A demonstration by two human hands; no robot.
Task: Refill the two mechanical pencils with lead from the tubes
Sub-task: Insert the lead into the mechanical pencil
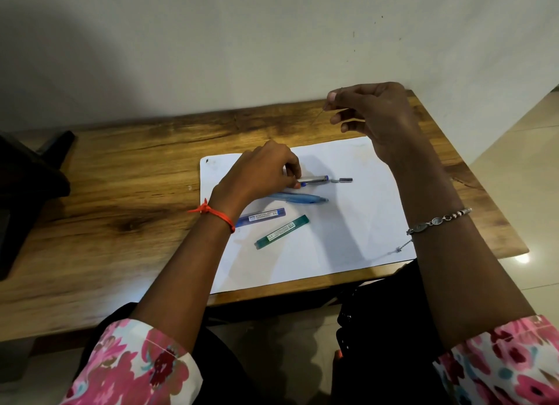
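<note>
Here the right hand (372,117) is raised above the table (121,178), thumb and forefinger pinched together on a thin lead (320,114) that points down and toward the other hand, probably so it can be fed in end-first. The left hand (266,172) rests on the white paper (348,238), its fingers curled round the silver pencil (316,179), seemingly to steady it. A small cap (345,180) lies just beyond that pencil's free end, likely taken off for loading. The blue pencil (299,198) lies just beside the left hand on the wearer's side. The blue tube (263,216) and green tube (282,231) sit nearer the left wrist.
</note>
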